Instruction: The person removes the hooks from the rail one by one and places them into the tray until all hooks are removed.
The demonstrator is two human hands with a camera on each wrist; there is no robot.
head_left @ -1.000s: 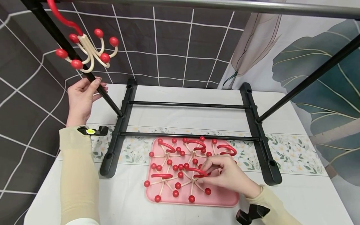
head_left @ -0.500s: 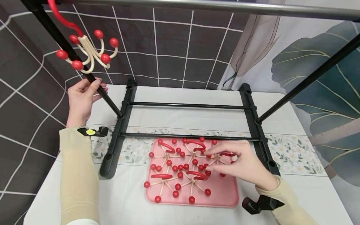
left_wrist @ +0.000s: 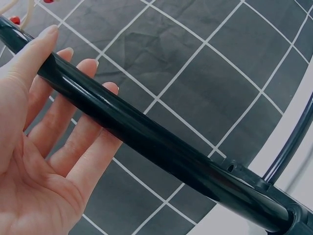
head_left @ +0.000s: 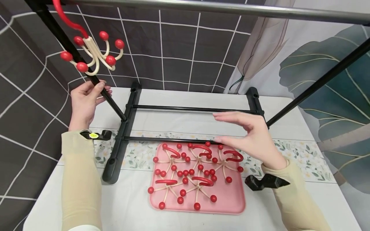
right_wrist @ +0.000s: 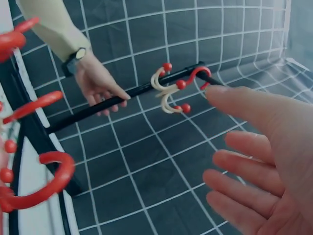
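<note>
My left hand (head_left: pixel 83 104) grips the slanted black pole (head_left: pixel 114 107) of a stand, its thumb on one side and its fingers behind, as the left wrist view also shows. My right hand (head_left: pixel 254 136) is held in the air over the back edge of the pink tray (head_left: pixel 228 203), thumb and fingers spread apart with nothing between them. Several multi-prong hooks (head_left: pixel 198 184) lie in the tray, cream with red ball tips and a red curved top. Another such hook (head_left: pixel 93 51) hangs at the upper left, above my left hand; its upper end is cut off in the head view.
A grey metal rail (head_left: pixel 202 6) crosses the top of the stand. Its black feet (head_left: pixel 124 134) and lower crossbars (head_left: pixel 190 108) rest on the white tablecloth (head_left: pixel 127 205). Dark gridded cloth (head_left: pixel 179 51) hangs behind, with a leaf-patterned curtain (head_left: pixel 332 73) at right.
My right hand has moved from a hook in the tray's front middle, past the back right hook, up and away with nothing held. My left hand stays on the pole.
</note>
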